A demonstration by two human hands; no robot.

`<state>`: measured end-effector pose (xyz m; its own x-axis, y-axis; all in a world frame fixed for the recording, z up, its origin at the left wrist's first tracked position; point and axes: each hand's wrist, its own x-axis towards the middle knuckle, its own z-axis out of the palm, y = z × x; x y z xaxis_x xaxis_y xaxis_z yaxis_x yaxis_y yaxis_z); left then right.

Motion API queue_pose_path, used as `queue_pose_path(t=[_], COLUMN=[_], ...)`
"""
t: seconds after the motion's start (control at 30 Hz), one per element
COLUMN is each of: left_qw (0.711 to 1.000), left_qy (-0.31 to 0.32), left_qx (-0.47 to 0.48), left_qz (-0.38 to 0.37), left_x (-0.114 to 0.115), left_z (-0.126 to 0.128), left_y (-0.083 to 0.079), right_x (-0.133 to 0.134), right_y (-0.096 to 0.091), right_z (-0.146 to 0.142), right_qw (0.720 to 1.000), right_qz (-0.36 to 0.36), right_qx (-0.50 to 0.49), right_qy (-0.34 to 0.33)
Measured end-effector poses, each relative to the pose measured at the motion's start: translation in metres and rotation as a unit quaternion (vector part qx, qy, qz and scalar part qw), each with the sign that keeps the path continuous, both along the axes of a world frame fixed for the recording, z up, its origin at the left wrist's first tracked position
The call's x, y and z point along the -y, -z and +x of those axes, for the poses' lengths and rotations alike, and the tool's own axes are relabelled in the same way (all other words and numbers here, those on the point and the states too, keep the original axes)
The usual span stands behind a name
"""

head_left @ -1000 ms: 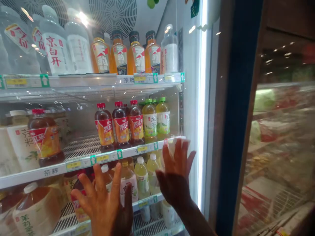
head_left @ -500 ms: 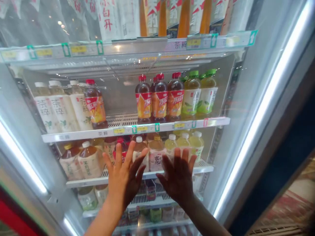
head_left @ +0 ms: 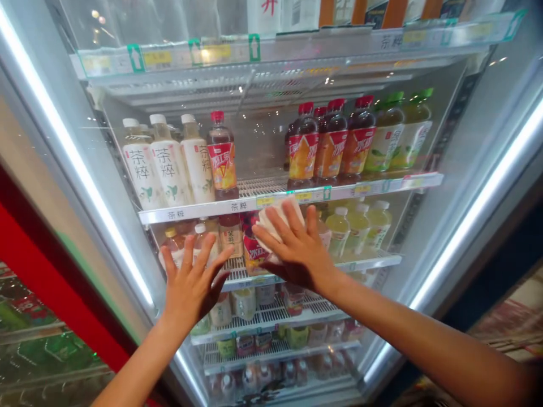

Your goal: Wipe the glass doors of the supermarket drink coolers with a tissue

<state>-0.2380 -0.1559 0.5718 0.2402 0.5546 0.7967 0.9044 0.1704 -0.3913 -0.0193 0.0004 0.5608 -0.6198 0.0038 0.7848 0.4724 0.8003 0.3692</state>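
Observation:
My right hand (head_left: 297, 240) presses a white cloth (head_left: 278, 217) under its outstretched fingers. It seems to lie against the clear glass front of a drinks fridge, before the second shelf's edge and a red-labelled tea bottle (head_left: 254, 254). My left hand (head_left: 190, 277) is raised to the left of it, fingers spread, with nothing in them. Behind the left fingers are bottles with pale labels (head_left: 232, 240). I cannot tell whether the left palm touches the glass.
White-labelled bottles (head_left: 165, 164), red-capped tea bottles (head_left: 303, 150) and green-capped bottles (head_left: 388, 135) line the shelf above. Lower shelves hold more drinks. Light strips (head_left: 80, 152) run down both sides of the fridge. A red frame (head_left: 55, 288) stands at left.
The view has shifted, with the shelves now further right. My right hand has moved left and up across the shelf front, and the white cloth now shows under it. My left hand stays spread.

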Motion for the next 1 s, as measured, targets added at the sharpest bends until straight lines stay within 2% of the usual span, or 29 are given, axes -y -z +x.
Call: queue_pose_path(t=[0.07,0.17,0.23,0.37,0.5,0.6,0.67,0.73,0.8,0.83,0.87,0.93,1.0], left_qw=[1.000,0.999,0.999,0.999,0.997,0.993,0.990,0.987,0.985,0.984,0.984,0.985,0.985], left_qy=[0.011,0.027,0.030,0.044,0.066,0.090,0.107,0.126,0.138,0.139,0.137,0.131,0.130], left_qx=[-0.004,-0.002,-0.001,0.005,0.020,0.033,0.039,0.041,0.043,0.044,0.045,0.050,0.052], left_qz=[0.026,0.030,0.018,0.027,0.041,0.063,0.079,0.091,0.099,0.102,0.103,0.102,0.099], left_x=[0.008,0.019,0.025,0.033,0.035,0.036,0.035,0.033,0.031,0.031,0.030,0.028,0.025], left_z=[-0.014,-0.032,-0.041,-0.056,-0.061,-0.059,-0.058,-0.056,-0.055,-0.054,-0.053,-0.051,-0.048], left_y=[0.001,0.002,0.004,0.003,0.000,-0.001,-0.001,0.000,0.000,-0.001,-0.001,-0.003,-0.003], right_x=[0.007,0.015,0.018,0.025,0.033,0.039,0.044,0.045,0.044,0.043,0.041,0.039,0.037], right_y=[0.002,0.012,0.010,-0.012,-0.040,-0.066,-0.075,-0.075,-0.074,-0.077,-0.081,-0.090,-0.090], right_z=[-0.016,-0.031,-0.036,-0.047,-0.065,-0.078,-0.086,-0.091,-0.094,-0.093,-0.093,-0.089,-0.082], right_qw=[0.999,0.978,0.971,0.988,0.965,0.982,0.988,0.975,0.943,0.936,0.941,0.970,0.984], right_qz=[0.043,0.140,0.155,0.094,0.133,0.134,0.130,0.161,0.206,0.217,0.217,0.184,0.150], right_qx=[0.026,0.134,0.155,0.108,0.178,0.107,0.065,0.122,0.215,0.232,0.219,0.136,0.076], right_qy=[-0.011,-0.078,-0.096,-0.060,-0.141,-0.074,-0.047,-0.093,-0.148,-0.153,-0.140,-0.082,-0.051])
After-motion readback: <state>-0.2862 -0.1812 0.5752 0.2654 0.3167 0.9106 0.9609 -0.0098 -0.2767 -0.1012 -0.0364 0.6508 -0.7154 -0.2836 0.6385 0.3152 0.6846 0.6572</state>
